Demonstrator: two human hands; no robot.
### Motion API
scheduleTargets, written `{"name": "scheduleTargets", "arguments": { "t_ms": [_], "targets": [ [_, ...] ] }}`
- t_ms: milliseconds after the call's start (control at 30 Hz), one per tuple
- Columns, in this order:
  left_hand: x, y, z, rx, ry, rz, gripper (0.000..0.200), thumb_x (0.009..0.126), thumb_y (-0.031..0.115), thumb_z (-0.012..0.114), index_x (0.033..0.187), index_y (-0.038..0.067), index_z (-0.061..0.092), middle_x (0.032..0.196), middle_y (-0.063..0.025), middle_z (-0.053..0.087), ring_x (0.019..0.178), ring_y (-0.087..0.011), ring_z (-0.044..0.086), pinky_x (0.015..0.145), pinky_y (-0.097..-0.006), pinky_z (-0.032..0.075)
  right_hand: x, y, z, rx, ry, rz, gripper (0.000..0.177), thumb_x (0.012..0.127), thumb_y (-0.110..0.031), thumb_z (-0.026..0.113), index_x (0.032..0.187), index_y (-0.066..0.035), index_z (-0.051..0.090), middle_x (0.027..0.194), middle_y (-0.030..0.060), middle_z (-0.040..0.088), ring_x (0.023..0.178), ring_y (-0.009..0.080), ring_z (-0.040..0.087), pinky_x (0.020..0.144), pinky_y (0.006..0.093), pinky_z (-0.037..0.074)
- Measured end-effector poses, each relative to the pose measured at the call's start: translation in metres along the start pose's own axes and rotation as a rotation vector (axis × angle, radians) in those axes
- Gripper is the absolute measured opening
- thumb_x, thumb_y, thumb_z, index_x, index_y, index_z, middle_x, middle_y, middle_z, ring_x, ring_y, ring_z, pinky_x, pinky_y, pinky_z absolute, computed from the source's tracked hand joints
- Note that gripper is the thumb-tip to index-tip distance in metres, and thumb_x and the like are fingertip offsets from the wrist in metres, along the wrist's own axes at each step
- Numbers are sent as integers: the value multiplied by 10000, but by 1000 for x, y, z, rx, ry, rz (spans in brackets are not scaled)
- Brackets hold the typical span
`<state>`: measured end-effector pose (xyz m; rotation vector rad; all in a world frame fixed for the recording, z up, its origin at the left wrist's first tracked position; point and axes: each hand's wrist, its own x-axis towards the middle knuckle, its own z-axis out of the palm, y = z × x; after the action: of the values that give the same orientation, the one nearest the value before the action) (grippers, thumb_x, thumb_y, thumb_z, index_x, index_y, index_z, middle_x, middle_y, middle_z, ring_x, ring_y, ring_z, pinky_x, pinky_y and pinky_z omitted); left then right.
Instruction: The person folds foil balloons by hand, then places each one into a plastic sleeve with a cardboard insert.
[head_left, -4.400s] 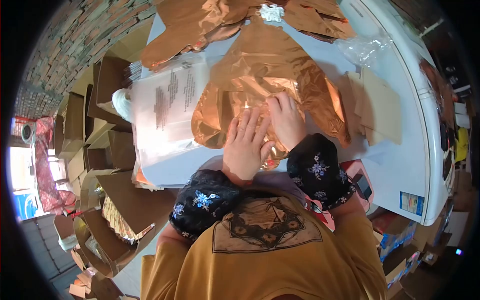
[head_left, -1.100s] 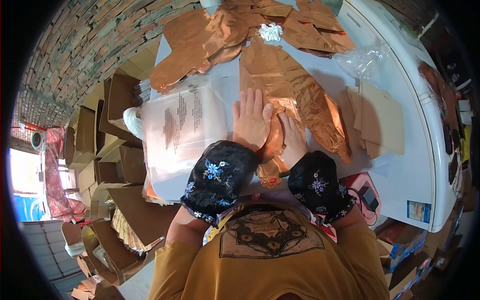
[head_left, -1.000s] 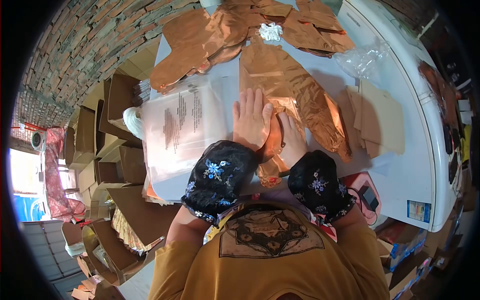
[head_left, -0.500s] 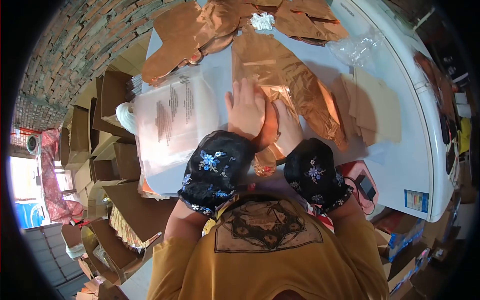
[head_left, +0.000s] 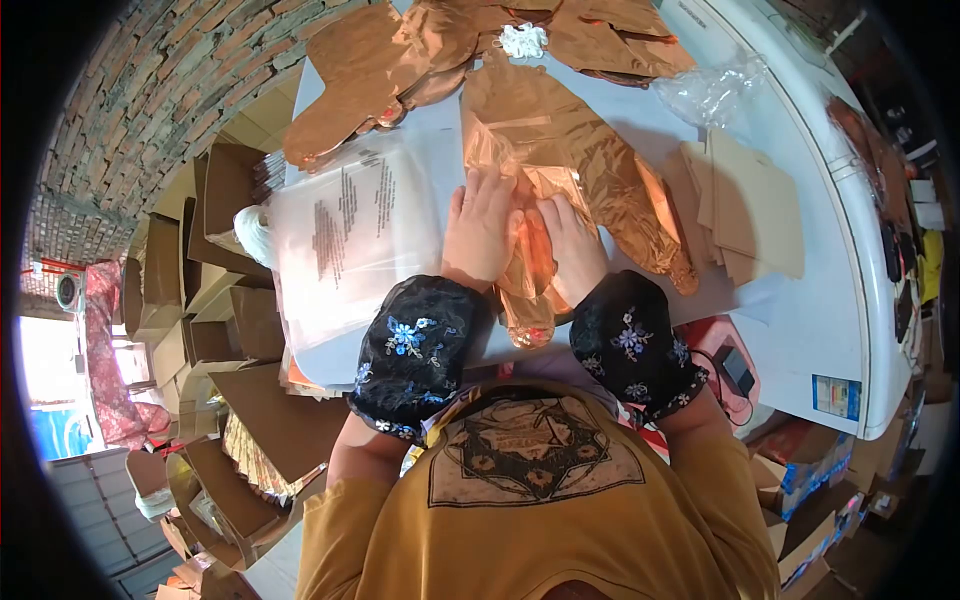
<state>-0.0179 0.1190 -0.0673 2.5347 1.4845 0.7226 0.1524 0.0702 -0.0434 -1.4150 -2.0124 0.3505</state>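
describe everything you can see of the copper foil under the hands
The copper foil is thin-looking, shiny and creased, lying on the pale table. Its far end narrows close to the white clump; a rounded lobe spreads to the right, and the left edge runs nearly straight. The near part looks folded inward, with bright crumpled panels, and a small tab with a reddish pattern points toward the person. The left hand and right hand rest on this part.

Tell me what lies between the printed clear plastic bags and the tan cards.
In the head view, the copper-coloured foil lies there, with the left hand and right hand on it; pale tabletop shows on either side.
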Motion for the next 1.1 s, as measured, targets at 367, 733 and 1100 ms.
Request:
{"name": "scheduleTargets", "arguments": {
  "t_ms": [367, 733, 1100],
  "targets": [
    [-3, 11, 2, 194, 16, 6, 533, 1016, 389, 460, 1486, 143, 415, 1561, -157, 357, 1449, -367, 301, 1157, -562, 222, 9, 11, -14, 226, 19, 117, 225, 934, -11, 554, 1158, -20, 541, 1028, 198, 649, 965, 400, 643, 788, 424, 526],
    [0, 22, -10, 240, 26, 12, 521, 999, 406, 499, 1448, 146, 461, 1530, -146, 400, 1443, -356, 320, 1135, -587, 230, -7, 31, -37, -179, 105, -137, 225, 831, -56, 631, 1056, -43, 635, 1076, 94, 594, 1035, 300, 570, 877, 392, 489],
    [-3, 26, -6, 274, 34, 15, 539, 1006, 445, 476, 1466, 164, 459, 1550, -124, 390, 1450, -343, 319, 1148, -605, 207, -6, 26, -37, -187, 147, -142, 189, 837, -21, 660, 1024, -34, 638, 1021, 95, 594, 972, 306, 600, 827, 391, 506]
  ]
}}
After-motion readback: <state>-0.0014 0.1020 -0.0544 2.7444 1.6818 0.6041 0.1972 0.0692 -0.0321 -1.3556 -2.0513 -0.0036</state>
